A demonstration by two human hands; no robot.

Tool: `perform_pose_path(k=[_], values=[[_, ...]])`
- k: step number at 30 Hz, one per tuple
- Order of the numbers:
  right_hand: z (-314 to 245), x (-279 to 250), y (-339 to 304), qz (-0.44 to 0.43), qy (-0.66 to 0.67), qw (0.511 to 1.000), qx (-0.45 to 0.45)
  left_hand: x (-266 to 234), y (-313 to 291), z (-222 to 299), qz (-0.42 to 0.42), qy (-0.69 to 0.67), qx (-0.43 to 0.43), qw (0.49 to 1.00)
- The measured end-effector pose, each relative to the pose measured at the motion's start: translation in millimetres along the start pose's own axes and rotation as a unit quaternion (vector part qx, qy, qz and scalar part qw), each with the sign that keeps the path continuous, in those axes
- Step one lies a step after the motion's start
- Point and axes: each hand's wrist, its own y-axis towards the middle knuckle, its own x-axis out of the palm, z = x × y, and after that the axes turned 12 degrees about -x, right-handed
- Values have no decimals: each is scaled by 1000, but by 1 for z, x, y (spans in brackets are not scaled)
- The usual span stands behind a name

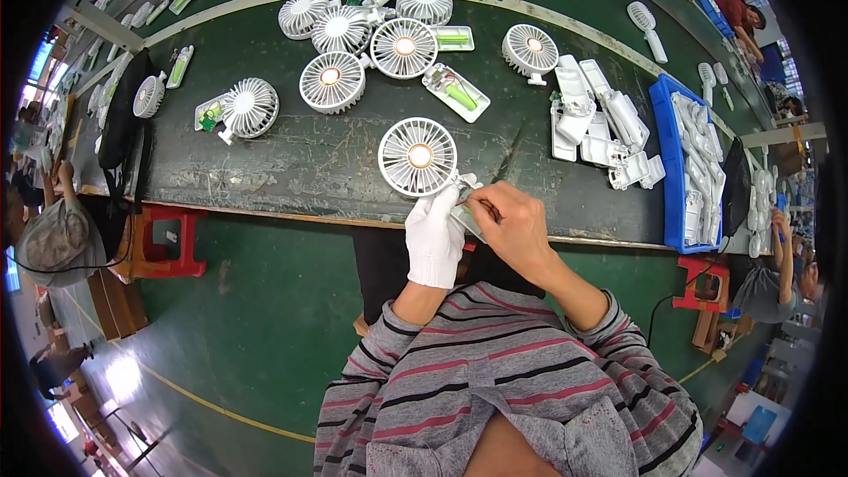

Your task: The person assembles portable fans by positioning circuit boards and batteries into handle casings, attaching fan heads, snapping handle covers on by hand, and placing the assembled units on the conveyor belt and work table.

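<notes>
My left hand [435, 234], in a white glove, grips the handle part of a small white hand-held fan [418, 156] whose round grille head lies over the front edge of the dark green workbench [300, 168]. My bare right hand [512, 223] is pressed against the same handle, fingers pinched around a thin tool; what lies between the two hands is mostly hidden. Both forearms come up from striped grey sleeves at the bottom.
Several white fan heads [362, 44] and open handle shells with green cells [455, 93] lie at the back of the bench. White handle covers [601, 119] sit to the right beside a blue tray [676, 163]. Red stools [163, 243] stand below; other people sit at both sides.
</notes>
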Motion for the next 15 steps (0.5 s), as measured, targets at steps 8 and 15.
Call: perform_pose_path(k=[8,15], values=[[6,-7,13,-35,-83,995,-51,8,-4,6,17,7,-22,1000],[14,-15,29,-102,-12,995,-15,-2,2,4,29,59,-43,997]])
